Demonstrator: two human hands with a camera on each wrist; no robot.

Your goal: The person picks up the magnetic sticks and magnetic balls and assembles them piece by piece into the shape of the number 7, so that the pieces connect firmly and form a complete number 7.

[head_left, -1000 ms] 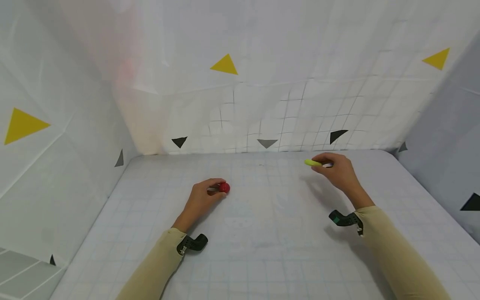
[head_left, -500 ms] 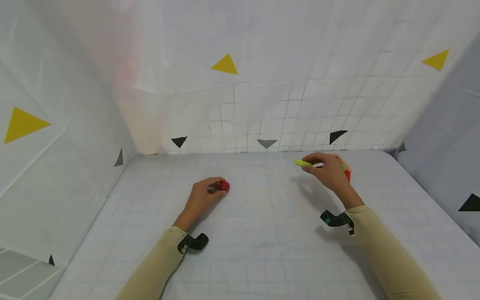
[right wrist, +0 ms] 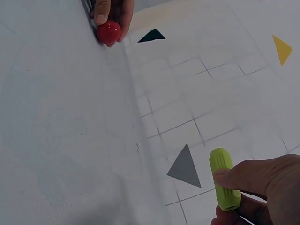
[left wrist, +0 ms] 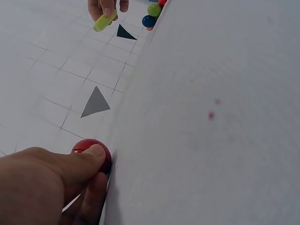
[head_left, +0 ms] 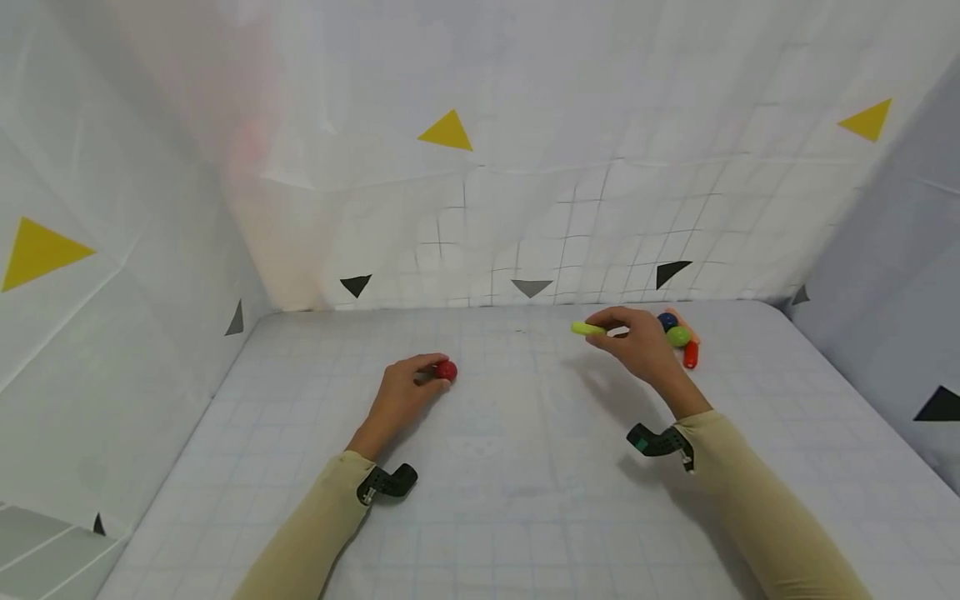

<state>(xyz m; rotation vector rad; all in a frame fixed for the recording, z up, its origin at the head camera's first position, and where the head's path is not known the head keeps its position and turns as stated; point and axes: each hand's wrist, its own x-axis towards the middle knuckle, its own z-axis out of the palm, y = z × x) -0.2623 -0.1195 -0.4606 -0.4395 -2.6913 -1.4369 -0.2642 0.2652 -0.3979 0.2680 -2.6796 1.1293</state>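
Note:
My left hand (head_left: 399,400) pinches a glossy red ball (head_left: 446,371) between thumb and fingers, low at the white table surface. In the left wrist view the thumb lies across the red ball (left wrist: 99,158). My right hand (head_left: 641,346) holds a short yellow-green ribbed cylinder (head_left: 588,329) above the table, farther right. In the right wrist view my thumb presses on the ribbed side of the cylinder (right wrist: 222,165). Behind the right hand lie a dark blue ball (head_left: 667,321), a green ball (head_left: 678,337), a small red rounded piece (head_left: 691,355) and an orange strip (head_left: 686,323).
A white gridded sheet covers the table (head_left: 480,500). White hanging walls (head_left: 525,217) with yellow, black and grey triangles stand at the back and both sides. The group of small pieces sits near the back right.
My right hand has moved left with the yellow-green cylinder, uncovering the balls and pieces behind it. My left hand keeps its grip on the red ball, almost unmoved.

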